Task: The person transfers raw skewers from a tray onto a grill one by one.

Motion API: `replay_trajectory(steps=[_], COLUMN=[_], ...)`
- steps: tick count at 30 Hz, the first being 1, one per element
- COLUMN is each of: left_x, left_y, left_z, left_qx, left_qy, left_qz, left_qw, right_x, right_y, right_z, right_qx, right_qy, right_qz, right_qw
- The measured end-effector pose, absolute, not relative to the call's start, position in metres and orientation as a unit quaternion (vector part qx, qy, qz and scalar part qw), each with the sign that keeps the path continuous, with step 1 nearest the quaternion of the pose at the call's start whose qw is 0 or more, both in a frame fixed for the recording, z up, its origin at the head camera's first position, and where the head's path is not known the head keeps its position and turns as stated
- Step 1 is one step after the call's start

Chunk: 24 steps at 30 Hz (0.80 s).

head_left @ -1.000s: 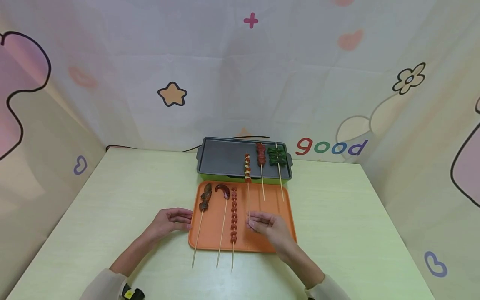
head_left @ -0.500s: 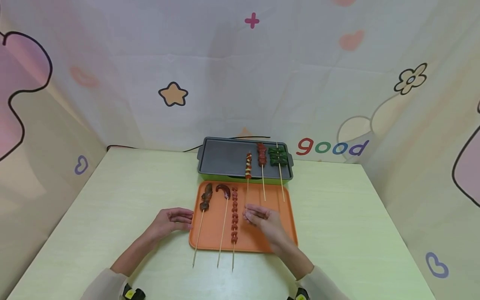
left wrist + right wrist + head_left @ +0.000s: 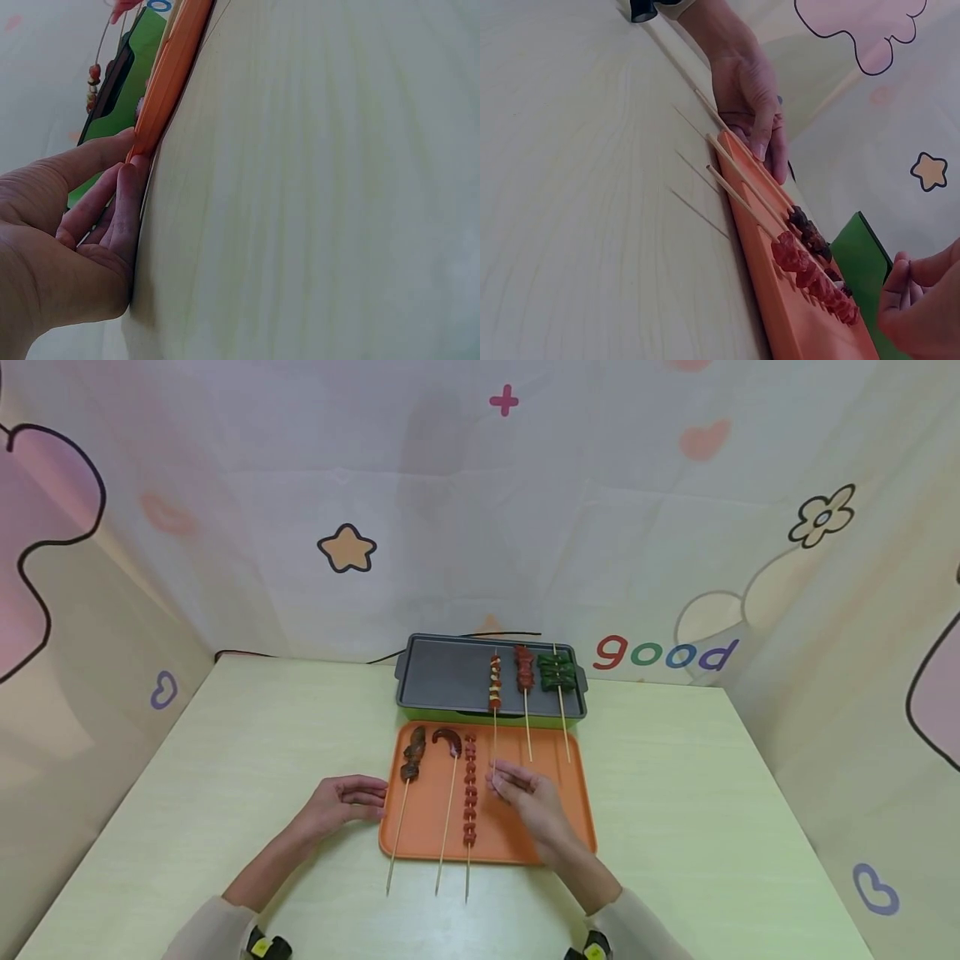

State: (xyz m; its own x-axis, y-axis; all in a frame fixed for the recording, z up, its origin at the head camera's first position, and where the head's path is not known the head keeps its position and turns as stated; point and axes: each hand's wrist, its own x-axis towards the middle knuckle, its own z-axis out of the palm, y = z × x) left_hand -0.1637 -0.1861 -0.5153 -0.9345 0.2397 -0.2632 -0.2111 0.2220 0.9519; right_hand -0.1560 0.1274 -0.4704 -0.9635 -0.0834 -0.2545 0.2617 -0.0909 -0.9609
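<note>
My right hand (image 3: 531,797) pinches the bare stick end of a skewer (image 3: 495,683) threaded with small red and pale pieces. Its food end is over the dark grill plate (image 3: 450,672); whether it touches the plate I cannot tell. My left hand (image 3: 347,802) holds the left rim of the orange tray (image 3: 498,847), thumb on one face and fingers on the other in the left wrist view. Three skewers lie on the tray: dark brown chunks (image 3: 411,756), a curled dark red tentacle-like piece (image 3: 450,742), and a long row of red pieces (image 3: 469,789).
On the grill plate's right side lie a red meat skewer (image 3: 524,668) and a green leafy skewer (image 3: 557,672), sticks overhanging the tray. The grill's green base (image 3: 859,251) stands directly behind the tray. Pale wooden tabletop (image 3: 675,793) surrounds them; a printed curtain (image 3: 450,510) hangs behind.
My right hand has moved slightly forward and left, carrying the red-and-pale skewer farther over the grill plate. My left hand has stayed at the tray's rim.
</note>
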Motion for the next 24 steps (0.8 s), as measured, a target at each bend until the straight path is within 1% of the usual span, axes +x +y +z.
replay_trajectory(steps=[15, 24], left_x=[-0.164, -0.164], left_y=[-0.187, -0.187], left_z=[-0.516, -0.516], left_qx=[0.019, 0.020], left_qy=[0.746, 0.749], left_qz=[0.640, 0.637], left_qw=[0.183, 0.182], right_x=[-0.175, -0.179], right_y=[0.114, 0.115], right_z=[-0.481, -0.481], right_qx=[0.115, 0.131], right_qy=[0.614, 0.581], right_qz=[-0.779, -0.801], right_qw=[0.063, 0.061])
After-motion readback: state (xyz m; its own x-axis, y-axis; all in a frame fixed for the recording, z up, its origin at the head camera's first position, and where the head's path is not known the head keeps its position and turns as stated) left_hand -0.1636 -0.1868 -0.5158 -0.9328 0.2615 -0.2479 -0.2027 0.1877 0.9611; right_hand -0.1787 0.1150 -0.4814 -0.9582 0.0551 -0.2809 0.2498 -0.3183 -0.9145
